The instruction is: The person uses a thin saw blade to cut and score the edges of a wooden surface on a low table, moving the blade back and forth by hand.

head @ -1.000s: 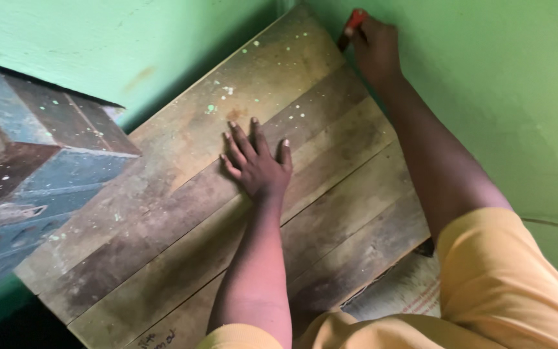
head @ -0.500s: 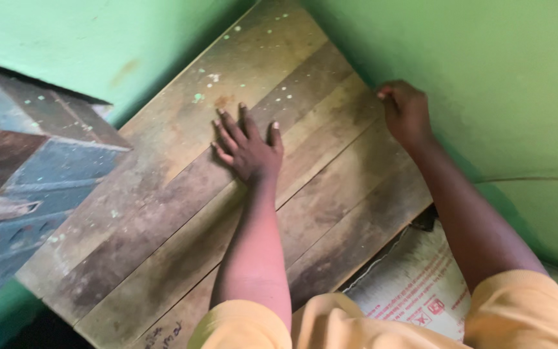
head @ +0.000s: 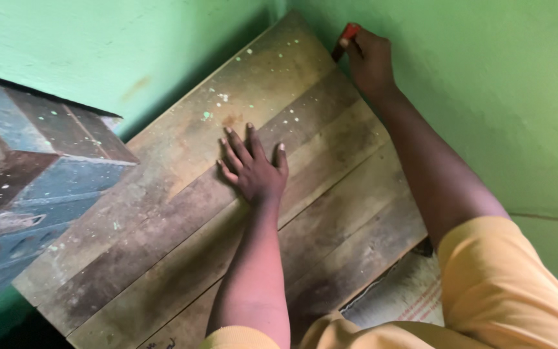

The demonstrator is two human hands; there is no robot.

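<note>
A: What are the hands doing?

B: The left hand (head: 254, 169) lies flat on the surface (head: 163, 226), palm down, fingers spread, holding nothing. The right hand (head: 369, 61) is closed around a red tool (head: 346, 37), up at the far corner.

A: What kind of tool?

B: Cannot tell. Only a red end and a dark part below it show past the fingers; the rest is hidden in the grip.

A: Where is it against the surface?

B: Beyond the left hand and to its right, at the far edge of the planks, just beside the green wall (head: 485, 110). Whether its tip touches wood or wall, I cannot tell.

A: And around the left hand?

B: Worn wooden planks, running lengthwise under the palm. Pale green paint specks (head: 224, 97) are scattered just beyond the fingertips. The forearm runs back from the hand to a yellow sleeve (head: 518, 284).

A: Further out?

B: Left of the left hand, past the plank edge, stands a blue box (head: 33, 187), worn and chipped. Below the right forearm, at the near edge of the planks, a printed sack (head: 402, 294) shows. Green wall closes in on both sides, meeting just left of the right hand.
</note>
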